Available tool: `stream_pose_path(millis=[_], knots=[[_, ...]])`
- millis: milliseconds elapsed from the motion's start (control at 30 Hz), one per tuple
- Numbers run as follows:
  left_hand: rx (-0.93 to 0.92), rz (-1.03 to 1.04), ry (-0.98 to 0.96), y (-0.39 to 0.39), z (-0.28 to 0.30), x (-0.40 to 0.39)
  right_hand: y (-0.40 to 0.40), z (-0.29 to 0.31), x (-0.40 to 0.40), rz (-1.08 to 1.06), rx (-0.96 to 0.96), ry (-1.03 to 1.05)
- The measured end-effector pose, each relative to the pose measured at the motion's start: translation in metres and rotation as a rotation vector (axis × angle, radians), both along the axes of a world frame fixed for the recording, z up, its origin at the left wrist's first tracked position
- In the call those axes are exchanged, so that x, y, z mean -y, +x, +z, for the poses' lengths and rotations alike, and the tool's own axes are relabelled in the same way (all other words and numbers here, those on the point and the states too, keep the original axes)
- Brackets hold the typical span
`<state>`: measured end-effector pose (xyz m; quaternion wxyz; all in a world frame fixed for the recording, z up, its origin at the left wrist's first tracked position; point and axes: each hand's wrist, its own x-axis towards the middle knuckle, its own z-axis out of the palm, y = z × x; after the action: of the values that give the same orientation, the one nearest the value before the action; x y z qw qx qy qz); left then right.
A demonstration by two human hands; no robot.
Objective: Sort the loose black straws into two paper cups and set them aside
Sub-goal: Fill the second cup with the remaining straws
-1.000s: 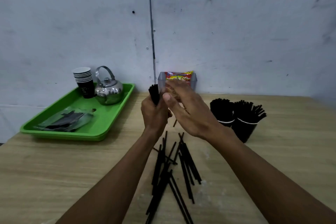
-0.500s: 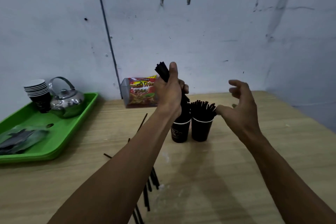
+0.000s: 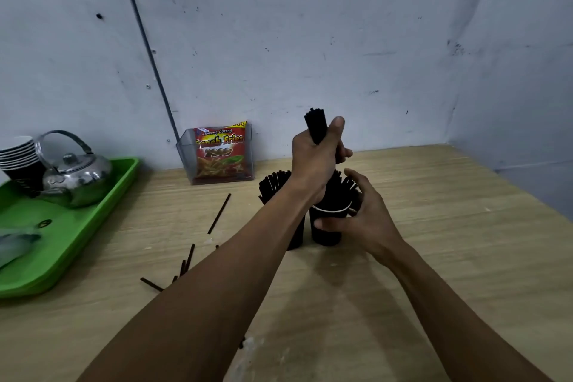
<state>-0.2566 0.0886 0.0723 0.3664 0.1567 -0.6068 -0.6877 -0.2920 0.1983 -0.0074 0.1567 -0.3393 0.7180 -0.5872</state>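
My left hand [image 3: 316, 161] grips a bundle of black straws [image 3: 316, 125] upright, directly above two black paper cups that stand side by side on the table. The right cup [image 3: 325, 231] is packed with straws, and my right hand [image 3: 361, 220] holds it, thumb on its front and fingers round its far side. The left cup [image 3: 296, 237] is mostly hidden behind my left forearm; its straws [image 3: 273, 184] fan out above it. Several loose straws [image 3: 218, 214] lie on the wood to the left of my left arm.
A green tray [image 3: 93, 220] at the left carries a steel kettle [image 3: 77, 178], a stack of paper cups [image 3: 20, 158] and a plastic bag. A clear holder with a French fries packet [image 3: 220, 153] stands against the wall. The table's right edge meets a wall corner.
My right hand came in from open air and took hold of the right cup. My left hand with the straw bundle stayed above the cups. The view shifted slightly.
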Motion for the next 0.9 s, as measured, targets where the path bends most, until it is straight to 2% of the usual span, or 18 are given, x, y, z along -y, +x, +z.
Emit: stream_pose_path(millis=[133,300,700,900], knots=[[0.082,-0.032,-0.091,0.0021,-0.0008,-0.0006,-0.0027,0.0000,0.0000,-0.030,-0.034,-0.013],[0.137,0.051,-0.148,0.0047,0.0018,-0.0012,-0.0025,0.0021,0.0010,-0.049,-0.032,-0.018],[0.108,0.177,-0.174,0.0062,0.0018,0.0001,-0.0011,0.0060,0.0004,-0.055,-0.056,-0.016],[0.128,0.141,-0.215,0.0057,0.0071,-0.0025,-0.0016,0.0067,-0.0009,-0.053,-0.073,0.008]])
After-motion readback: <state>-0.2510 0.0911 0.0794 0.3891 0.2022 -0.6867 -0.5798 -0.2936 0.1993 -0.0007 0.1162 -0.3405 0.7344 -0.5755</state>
